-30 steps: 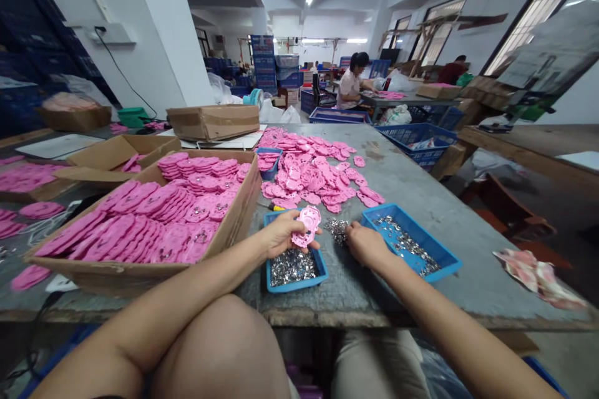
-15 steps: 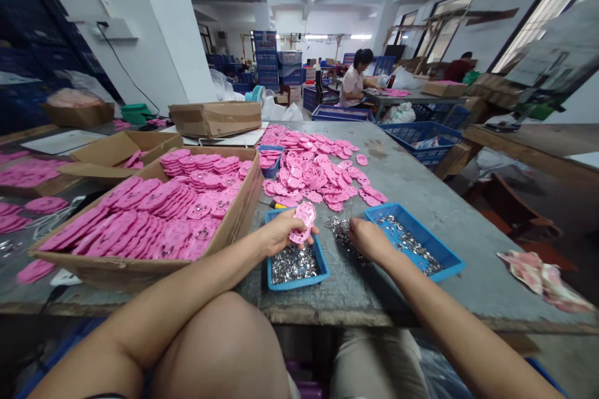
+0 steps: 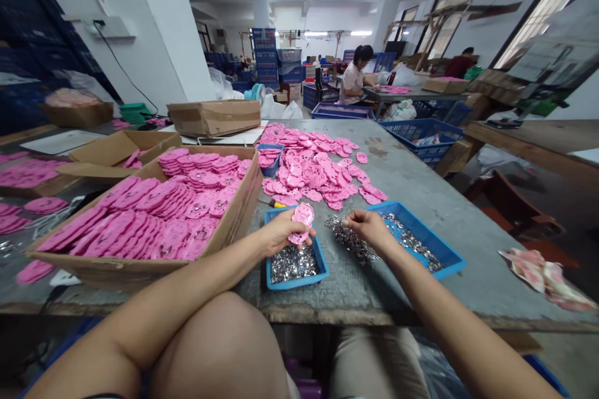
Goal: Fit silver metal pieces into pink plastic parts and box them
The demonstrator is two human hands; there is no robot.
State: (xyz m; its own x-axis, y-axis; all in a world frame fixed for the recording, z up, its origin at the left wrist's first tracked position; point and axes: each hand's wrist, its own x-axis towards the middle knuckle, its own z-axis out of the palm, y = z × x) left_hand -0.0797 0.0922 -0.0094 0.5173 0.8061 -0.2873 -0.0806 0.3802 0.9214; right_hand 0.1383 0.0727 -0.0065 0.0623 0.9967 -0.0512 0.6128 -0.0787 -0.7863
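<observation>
My left hand (image 3: 286,232) is closed on a pink plastic piece (image 3: 303,222), thumb on top, above a blue tray (image 3: 299,285) of small shiny metal parts (image 3: 294,264). With fingertips pinched, my right hand (image 3: 369,228) hovers over a loose pile of metal parts (image 3: 347,240) on the table. Whatever sits in that pinch is too small to name. Right of this hand lies a second blue tray (image 3: 448,267) with metal parts scattered in it. A heap of similar pink pieces (image 3: 313,169) spreads over the table beyond both hands.
A cardboard box (image 3: 243,206) of stacked pink pieces stands at left, with a smaller open box (image 3: 112,148) behind it. A yellow-handled tool (image 3: 277,204) lies by the near tray. A crumpled cloth (image 3: 538,274) rests at right. Another person (image 3: 352,81) sits at a far table.
My right hand has lifted slightly up from the loose metal pile, its fingers now pinched. The left hand keeps the pink piece in nearly the same place.
</observation>
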